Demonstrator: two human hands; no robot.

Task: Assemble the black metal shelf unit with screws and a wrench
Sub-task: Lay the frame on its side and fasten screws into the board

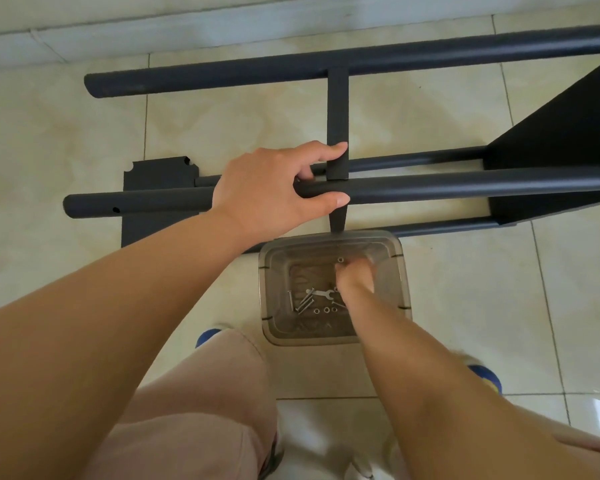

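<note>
Nearest to me: my legs in beige trousers (194, 410), blue-toed shoes (485, 375) on the tiled floor (465, 306).

Right hand (355, 275) is down inside the clear plastic tub (404, 271) standing on the floor just ahead of my feet. The hand is motion-blurred; fingers look bunched near the tub's far side, but I cannot tell whether they hold anything. In the tub bottom: several screws (303, 301) lying loose in a bunch, a small flat wrench (321, 294) beside them, a few washers (326, 310) in a row nearer me, one more washer by the fingers.

Left hand (274, 188) grips the shelf frame's near upper tube (465, 183), fingers curled over the top, thumb under, right at the junction with the crossbar (337, 109).

The black metal shelf unit (561, 150) lies on its side on the floor beyond the tub; a shelf panel is fitted at right. A loose black panel (160, 174) with notched corners lies flat at left, under the tubes.

Farthest: the far tube (257, 74), then the wall base.
</note>
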